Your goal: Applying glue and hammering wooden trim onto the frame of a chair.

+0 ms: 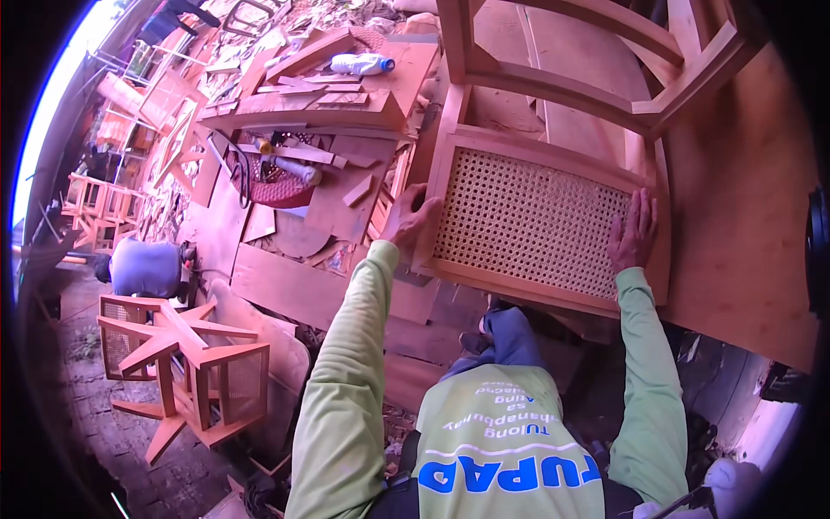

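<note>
A wooden frame with a woven cane panel (527,221) lies on a wooden workbench in front of me. My left hand (409,221) grips the frame's left rail, thumb on top and fingers curled around the edge. My right hand (633,232) lies flat, fingers spread, on the right side of the cane weave near the frame's right rail. Both arms wear light green long sleeves. A wooden chair frame (605,60) stands just beyond the panel.
A plastic water bottle (361,63) lies on a cluttered bench at upper left among wood offcuts. A person in a grey shirt (145,268) crouches at left. Overturned wooden chairs with cane panels (186,363) sit on the floor at lower left.
</note>
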The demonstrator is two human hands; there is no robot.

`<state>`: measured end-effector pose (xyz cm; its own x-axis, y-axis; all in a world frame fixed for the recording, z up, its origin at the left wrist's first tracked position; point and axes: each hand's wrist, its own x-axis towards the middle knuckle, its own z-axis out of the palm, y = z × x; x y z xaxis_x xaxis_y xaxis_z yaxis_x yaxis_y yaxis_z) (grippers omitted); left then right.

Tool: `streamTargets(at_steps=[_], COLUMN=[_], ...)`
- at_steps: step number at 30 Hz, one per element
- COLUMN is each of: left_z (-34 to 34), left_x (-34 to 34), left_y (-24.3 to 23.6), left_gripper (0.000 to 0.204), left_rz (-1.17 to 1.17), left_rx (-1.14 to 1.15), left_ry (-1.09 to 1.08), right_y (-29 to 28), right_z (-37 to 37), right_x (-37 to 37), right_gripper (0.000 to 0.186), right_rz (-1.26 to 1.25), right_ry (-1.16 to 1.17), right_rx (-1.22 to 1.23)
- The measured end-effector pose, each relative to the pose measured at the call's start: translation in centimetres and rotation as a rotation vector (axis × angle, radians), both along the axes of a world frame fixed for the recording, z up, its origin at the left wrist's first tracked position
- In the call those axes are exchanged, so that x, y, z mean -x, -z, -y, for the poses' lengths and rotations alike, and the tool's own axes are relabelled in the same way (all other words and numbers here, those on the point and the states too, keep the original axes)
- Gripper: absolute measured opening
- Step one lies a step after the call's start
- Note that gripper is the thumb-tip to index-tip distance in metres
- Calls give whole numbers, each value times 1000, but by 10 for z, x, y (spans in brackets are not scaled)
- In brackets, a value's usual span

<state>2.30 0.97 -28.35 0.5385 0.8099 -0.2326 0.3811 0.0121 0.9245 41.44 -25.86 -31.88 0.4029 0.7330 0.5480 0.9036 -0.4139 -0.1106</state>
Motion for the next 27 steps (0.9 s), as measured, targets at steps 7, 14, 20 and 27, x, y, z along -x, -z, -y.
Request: streamTargets(at_steps=[7, 14, 20, 27], left_z=[49, 62, -87, -177], left_x=[-15, 4, 134, 144], left_y=[-9, -93, -64, -25], left_gripper=[65, 57, 37, 54], left_rz=[-363, -169, -271, -652], left_rx=[-505, -976, -567, -257], left_ry=[-118, -257, -883, -969], right_y=[9, -11, -78, -98], right_z=[8, 17, -68, -236], right_x=[-1, 4, 88, 243], right_gripper=[62, 70, 73, 61], right_rz=[-20, 4, -207, -503], right_ry=[-33, -71, -319, -1057], right_rx=[4, -150, -199, -205])
